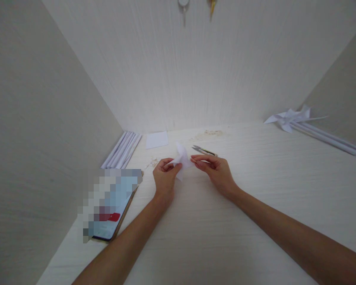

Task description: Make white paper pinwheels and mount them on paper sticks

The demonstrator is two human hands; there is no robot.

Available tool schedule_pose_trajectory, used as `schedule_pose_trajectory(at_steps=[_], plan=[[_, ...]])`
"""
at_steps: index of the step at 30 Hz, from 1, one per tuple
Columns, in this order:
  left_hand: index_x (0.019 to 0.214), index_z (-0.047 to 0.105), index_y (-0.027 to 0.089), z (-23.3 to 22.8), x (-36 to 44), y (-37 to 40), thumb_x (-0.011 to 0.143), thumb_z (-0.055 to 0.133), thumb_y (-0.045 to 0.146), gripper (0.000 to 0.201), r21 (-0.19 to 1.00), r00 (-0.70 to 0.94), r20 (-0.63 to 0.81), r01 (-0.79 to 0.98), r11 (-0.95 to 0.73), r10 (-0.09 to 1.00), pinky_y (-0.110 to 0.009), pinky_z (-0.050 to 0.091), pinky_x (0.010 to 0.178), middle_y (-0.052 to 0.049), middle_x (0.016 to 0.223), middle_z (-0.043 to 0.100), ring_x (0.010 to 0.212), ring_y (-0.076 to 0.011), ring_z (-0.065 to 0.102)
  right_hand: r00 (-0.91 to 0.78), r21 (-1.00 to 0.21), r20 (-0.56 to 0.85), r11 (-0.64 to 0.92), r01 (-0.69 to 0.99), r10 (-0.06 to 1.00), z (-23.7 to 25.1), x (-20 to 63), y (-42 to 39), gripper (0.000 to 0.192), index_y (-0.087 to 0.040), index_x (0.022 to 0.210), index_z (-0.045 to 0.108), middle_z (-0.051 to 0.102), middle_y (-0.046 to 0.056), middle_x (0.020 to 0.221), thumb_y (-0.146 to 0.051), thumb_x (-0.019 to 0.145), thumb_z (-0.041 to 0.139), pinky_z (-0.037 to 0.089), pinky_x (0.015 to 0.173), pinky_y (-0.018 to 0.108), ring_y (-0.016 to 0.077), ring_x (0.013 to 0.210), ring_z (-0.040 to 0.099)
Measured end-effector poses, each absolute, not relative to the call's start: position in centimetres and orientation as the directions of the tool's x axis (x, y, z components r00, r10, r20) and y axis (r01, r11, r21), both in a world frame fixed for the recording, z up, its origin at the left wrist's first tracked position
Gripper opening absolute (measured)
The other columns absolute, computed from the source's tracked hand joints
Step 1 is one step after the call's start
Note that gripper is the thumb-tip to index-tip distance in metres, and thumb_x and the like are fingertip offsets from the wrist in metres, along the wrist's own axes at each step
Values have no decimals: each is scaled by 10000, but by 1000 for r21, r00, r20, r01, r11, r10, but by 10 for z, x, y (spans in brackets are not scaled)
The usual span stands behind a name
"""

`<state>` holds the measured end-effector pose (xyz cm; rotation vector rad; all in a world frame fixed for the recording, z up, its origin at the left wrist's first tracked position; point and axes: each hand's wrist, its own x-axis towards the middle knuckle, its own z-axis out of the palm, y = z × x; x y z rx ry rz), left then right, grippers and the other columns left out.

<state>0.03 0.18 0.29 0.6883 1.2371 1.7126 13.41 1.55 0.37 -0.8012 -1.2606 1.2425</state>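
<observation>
A small white paper pinwheel (182,155) with folded blades is pinched between the thumb and fingers of my left hand (166,174). Close to its right side is my right hand (215,170), whose thumb and fingertips are closed on a thin pale stick (193,160); the stick's tip points at the pinwheel, and I cannot tell whether they touch. Just beyond my right fingers lies a pair of thread snips (204,151), blades toward the left.
Rolled white paper tubes (121,149) lie at the left wall, near a paper square (157,139). A phone (115,206) rests beside my left forearm. Finished pinwheels (290,118) on paper sticks (329,137) lie far right. Brownish bits (213,133) are scattered at the back wall.
</observation>
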Motion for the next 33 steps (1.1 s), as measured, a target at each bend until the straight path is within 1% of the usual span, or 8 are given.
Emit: schedule_pose_trajectory(at_steps=[4,7,10,13,17,21,26,33], plan=[[670,545,147,3,0,1,411,698,127,301,935,-450,-54,-336,-113,891,-189,375,482,45,508,604,455,-69,519,-113,-943,170,128,-306,979,4,133,15,152,-182,770,610,680,24,723,-278,655,637,535,697,320,158,732,650],[670,546,146,2,-1,1,412,699,124,301,936,-447,-51,-333,-113,893,-189,376,482,39,518,611,462,-72,525,-95,-945,149,113,-306,984,4,133,15,172,-173,776,569,645,4,659,-287,661,629,545,619,283,141,644,651],[671,545,145,2,-1,1,420,699,126,295,935,-443,-48,-335,-116,895,-185,374,475,38,521,613,458,-69,523,-77,-938,160,127,-322,984,4,134,15,198,-181,788,546,581,-32,673,-274,644,645,543,592,249,127,622,649],[674,545,147,2,-2,1,418,700,122,300,934,-442,-46,-337,-118,896,-178,365,464,44,514,608,450,-63,516,-75,-920,154,115,-375,985,2,134,17,252,-197,831,532,534,-48,717,-269,626,660,539,582,228,125,639,653],[676,546,147,2,-2,1,428,700,123,293,936,-432,-40,-332,-117,901,-174,358,458,46,512,605,442,-58,510,-58,-906,139,103,-412,989,-1,135,19,260,-193,831,541,494,-62,664,-276,618,663,524,568,207,128,649,653],[672,547,148,2,-2,1,432,701,125,286,934,-429,-34,-334,-124,903,-173,371,474,44,525,611,460,-58,522,-50,-923,140,112,-368,989,-1,136,20,198,-185,787,539,519,-57,634,-279,644,638,494,518,198,124,627,644],[663,547,148,2,-2,1,423,699,115,286,933,-435,-42,-339,-121,900,-179,386,483,41,521,613,463,-65,530,-46,-932,161,136,-337,986,1,137,19,149,-184,728,528,575,-48,622,-257,652,634,463,512,188,102,597,626],[664,546,149,2,-2,1,422,698,109,289,931,-430,-40,-343,-122,902,-174,374,469,41,511,611,451,-63,524,-37,-927,157,134,-349,987,2,137,18,175,-191,730,509,621,-37,582,-260,640,642,446,526,192,100,597,614]])
